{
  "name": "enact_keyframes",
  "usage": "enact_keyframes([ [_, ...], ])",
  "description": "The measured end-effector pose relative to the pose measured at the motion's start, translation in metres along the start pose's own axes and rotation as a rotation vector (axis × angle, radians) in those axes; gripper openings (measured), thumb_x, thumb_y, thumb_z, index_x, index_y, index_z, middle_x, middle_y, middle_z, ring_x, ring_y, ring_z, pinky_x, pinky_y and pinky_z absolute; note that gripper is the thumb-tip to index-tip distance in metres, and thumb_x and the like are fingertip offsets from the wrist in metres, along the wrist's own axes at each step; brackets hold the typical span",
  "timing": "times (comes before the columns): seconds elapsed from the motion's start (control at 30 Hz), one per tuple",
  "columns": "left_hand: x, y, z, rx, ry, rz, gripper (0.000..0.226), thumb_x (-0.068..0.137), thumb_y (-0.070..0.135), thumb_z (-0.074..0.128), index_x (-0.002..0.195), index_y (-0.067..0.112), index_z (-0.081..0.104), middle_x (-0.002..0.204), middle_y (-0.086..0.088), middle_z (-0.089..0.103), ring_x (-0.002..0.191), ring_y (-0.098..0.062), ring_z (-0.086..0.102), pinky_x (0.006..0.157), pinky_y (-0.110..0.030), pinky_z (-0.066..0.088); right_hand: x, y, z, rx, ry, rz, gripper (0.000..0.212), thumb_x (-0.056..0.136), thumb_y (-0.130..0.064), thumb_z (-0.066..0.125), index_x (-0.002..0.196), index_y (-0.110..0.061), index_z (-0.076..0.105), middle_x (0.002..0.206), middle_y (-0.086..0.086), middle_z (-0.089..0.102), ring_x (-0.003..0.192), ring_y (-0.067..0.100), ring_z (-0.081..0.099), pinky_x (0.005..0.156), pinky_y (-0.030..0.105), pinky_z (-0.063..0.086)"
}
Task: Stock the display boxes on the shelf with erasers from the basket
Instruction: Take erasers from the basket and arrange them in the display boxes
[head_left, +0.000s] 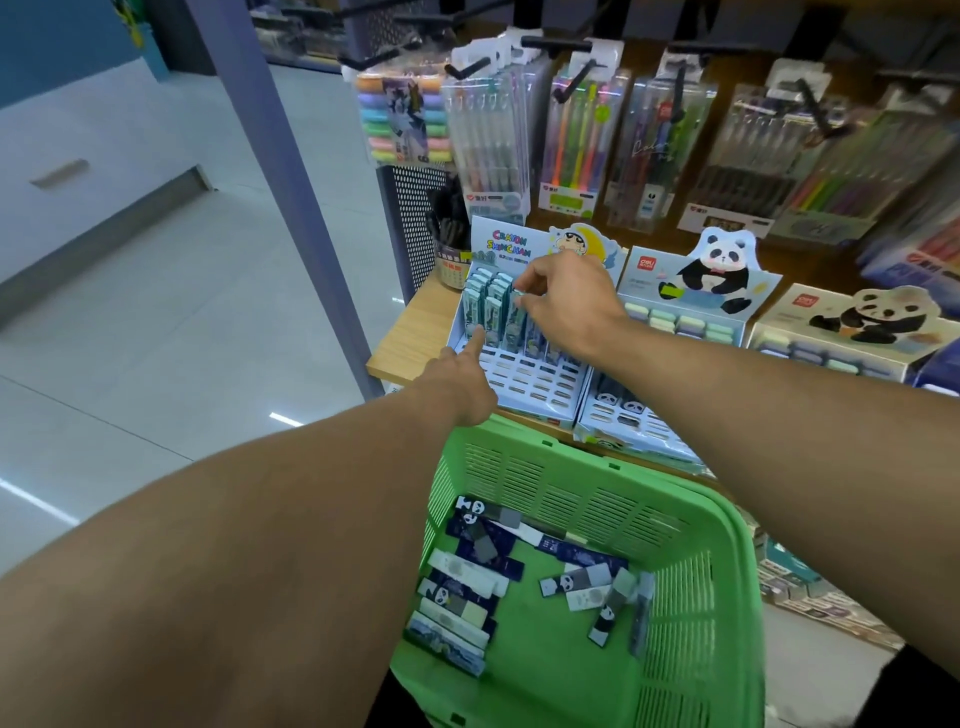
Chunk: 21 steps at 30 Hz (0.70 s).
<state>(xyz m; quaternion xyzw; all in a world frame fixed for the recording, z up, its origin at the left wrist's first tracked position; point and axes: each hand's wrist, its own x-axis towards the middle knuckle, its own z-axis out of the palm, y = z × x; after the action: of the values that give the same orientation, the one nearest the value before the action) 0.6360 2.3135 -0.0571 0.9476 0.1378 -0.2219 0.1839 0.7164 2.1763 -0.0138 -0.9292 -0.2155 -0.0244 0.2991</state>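
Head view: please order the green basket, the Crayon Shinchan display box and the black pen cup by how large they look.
1. green basket, nearest the camera
2. Crayon Shinchan display box
3. black pen cup

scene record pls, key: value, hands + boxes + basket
left hand: index finger extended, touching erasers in box
right hand: fingers pinch an upright eraser in a slot
Crayon Shinchan display box: back rows filled, front slots empty
panda display box: mostly empty slots
green basket: loose erasers lying flat on its floor
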Motion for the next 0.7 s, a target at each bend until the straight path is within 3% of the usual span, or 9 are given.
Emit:
enact_keyframes([
  [0.13, 0.002, 0.001, 0.001, 0.028, 0.004, 0.012, 0.091, 0.095, 0.020, 0.050, 0.154, 0.035, -0.017, 0.154, -0.019, 0.020, 0.125, -0.038, 0.043, 0.102, -0.048, 0.044, 0.007, -0.001, 0.004, -0.047, -0.004, 0.004, 0.018, 0.093, -0.020, 0.069, 0.109, -0.016, 0.077, 0.107, 0.007, 0.074, 0.099, 0.023, 0.067, 0.090, 0.042, 0.058],
  [0.27, 0.002, 0.004, 0.004, 0.082, 0.009, 0.007, 0.092, 0.094, 0.023, 0.051, 0.154, 0.034, -0.018, 0.155, -0.019, 0.018, 0.132, -0.039, 0.034, 0.106, -0.050, 0.039, 0.013, -0.008, 0.009, -0.077, -0.017, -0.010, 0.014, 0.091, -0.020, 0.070, 0.102, -0.020, 0.078, 0.106, 0.009, 0.073, 0.104, 0.025, 0.065, 0.092, 0.042, 0.056],
  [0.7, -0.003, 0.011, 0.011, 0.158, 0.062, -0.030, 0.094, 0.092, 0.027, 0.052, 0.155, 0.032, -0.017, 0.151, -0.015, 0.022, 0.134, -0.033, 0.030, 0.105, -0.048, 0.036, 0.023, -0.011, -0.005, -0.185, -0.040, -0.017, 0.013, 0.084, -0.004, 0.074, 0.093, -0.014, 0.077, 0.100, 0.012, 0.074, 0.097, 0.027, 0.067, 0.088, 0.039, 0.057],
])
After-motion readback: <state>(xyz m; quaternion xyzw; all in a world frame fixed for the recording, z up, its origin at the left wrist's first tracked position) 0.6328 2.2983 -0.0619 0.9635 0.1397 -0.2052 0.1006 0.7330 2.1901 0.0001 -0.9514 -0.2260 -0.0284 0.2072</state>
